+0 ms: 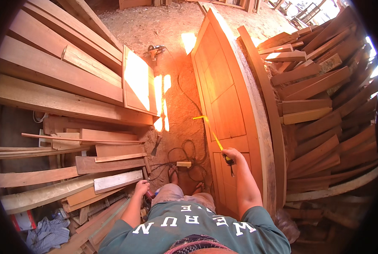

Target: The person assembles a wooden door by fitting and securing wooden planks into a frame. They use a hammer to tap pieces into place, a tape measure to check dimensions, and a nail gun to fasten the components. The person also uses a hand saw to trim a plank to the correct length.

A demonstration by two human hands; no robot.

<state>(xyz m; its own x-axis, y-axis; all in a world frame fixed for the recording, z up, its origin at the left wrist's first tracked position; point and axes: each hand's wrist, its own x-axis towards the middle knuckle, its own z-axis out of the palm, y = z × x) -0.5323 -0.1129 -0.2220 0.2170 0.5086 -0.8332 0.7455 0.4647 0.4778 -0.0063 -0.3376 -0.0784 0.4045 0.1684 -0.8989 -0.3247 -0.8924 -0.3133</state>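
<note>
My right hand (234,155) is wrapped round a black and yellow tape measure (228,160), with a dark strap hanging below it. Its yellow blade (213,133) runs out up and to the left across the front of a wooden panelled door (225,97), and the far end bends sideways past the door's left edge. The door stands on its long edge, tilted. My left hand (142,187) is closed beside a white-faced board (118,181); a dark reddish object (148,194) shows just below it, and whether the fingers hold it is unclear.
Stacked planks (49,76) fill the left, with a sunlit panel (140,82) at their end. More timber (320,106) is piled behind the door. A power tool (155,51), a looped black cable (184,154) and a small wood block (183,164) lie on the dirt floor.
</note>
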